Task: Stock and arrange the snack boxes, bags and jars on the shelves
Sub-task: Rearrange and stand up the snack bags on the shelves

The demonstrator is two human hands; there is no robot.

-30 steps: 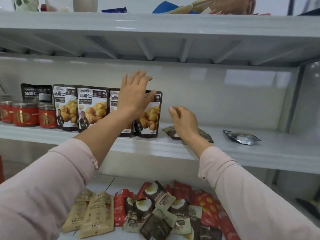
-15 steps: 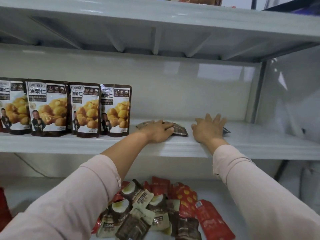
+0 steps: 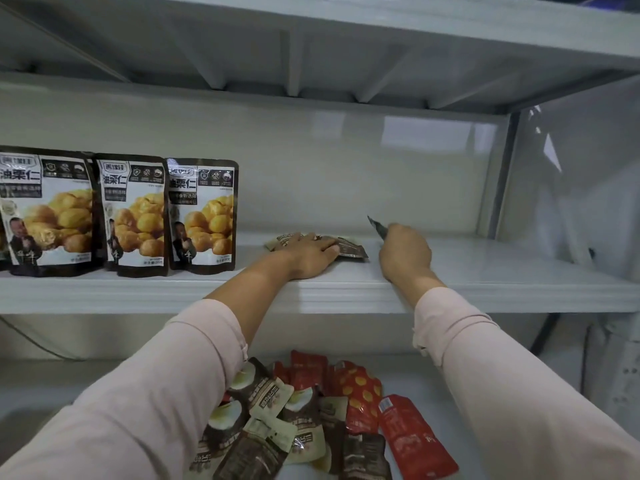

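While flat left hand (image 3: pixel 308 254) presses brown pouch (image 3: pixel 351 249), lengthwise along shelf (image 3: pixel 502 271), right hand (image 3: pixel 405 252) grips upward-pointing foil pouch (image 3: pixel 377 228).

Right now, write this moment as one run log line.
left grip: rests flat on brown pouch | right grip: holds grey pouch, corner up | shelf: three chestnut bags upright

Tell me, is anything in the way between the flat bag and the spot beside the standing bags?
No, nothing visible. The flat bag under the left hand lies right of the last standing bag, with only bare shelf between. The right hand, gripping a second bag, is on the far side.
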